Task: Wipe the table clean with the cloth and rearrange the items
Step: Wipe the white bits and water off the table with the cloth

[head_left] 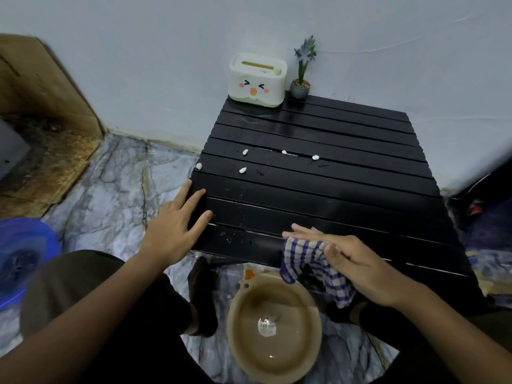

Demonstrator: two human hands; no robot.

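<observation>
A black slatted table point(346, 167) stands against the wall, with several small white crumbs point(243, 170) and water drops on its middle slats. My right hand point(357, 267) grips a blue-and-white checked cloth point(313, 261) at the table's near edge; the cloth hangs down over the edge. My left hand point(177, 225) rests flat, fingers spread, on the table's near left corner and holds nothing. A white tissue box with a cartoon face point(257, 80) and a small potted plant point(302, 76) stand at the far left end of the table.
A tan plastic basin point(238, 322) with a little water sits on the floor below the table's near edge, between my legs. A blue bucket point(25, 259) stands at the left. The floor is marbled vinyl. A dark object lies at the right of the table.
</observation>
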